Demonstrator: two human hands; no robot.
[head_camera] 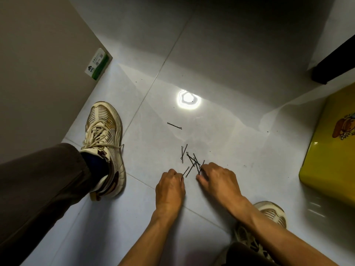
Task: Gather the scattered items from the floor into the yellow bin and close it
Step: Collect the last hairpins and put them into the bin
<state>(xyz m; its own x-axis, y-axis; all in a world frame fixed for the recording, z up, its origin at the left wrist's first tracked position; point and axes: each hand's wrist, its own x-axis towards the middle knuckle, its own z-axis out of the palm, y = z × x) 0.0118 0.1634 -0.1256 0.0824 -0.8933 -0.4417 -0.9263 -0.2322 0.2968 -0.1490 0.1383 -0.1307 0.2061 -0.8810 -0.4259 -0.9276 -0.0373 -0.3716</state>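
Nearest: right shoe (272,215) at the lower edge, forearms reaching out over the pale tiled floor (221,131).

Left hand (170,186) knuckles-up, fingers curled, pinching the end of a hairpin at its fingertips. Right hand (218,179) just beside it, fingers bent down onto the near edge of the hairpin pile (192,161), gripping a pin or two.

Pile: a loose tangle of black pins, crossing one another, just beyond both hands. One stray hairpin (174,125) lies apart, farther out, near the bright lamp glare.

Left shoe (106,146) planted off to the left. Yellow bin (330,154) stands well to the right, lid seemingly shut; inside not visible.

Progress, as judged: early. Most pins remain on the floor; none seen going in. Left: collect pile, fetch stray, fill bin, close.

Far left, a green-and-white box (97,64) against the wall.
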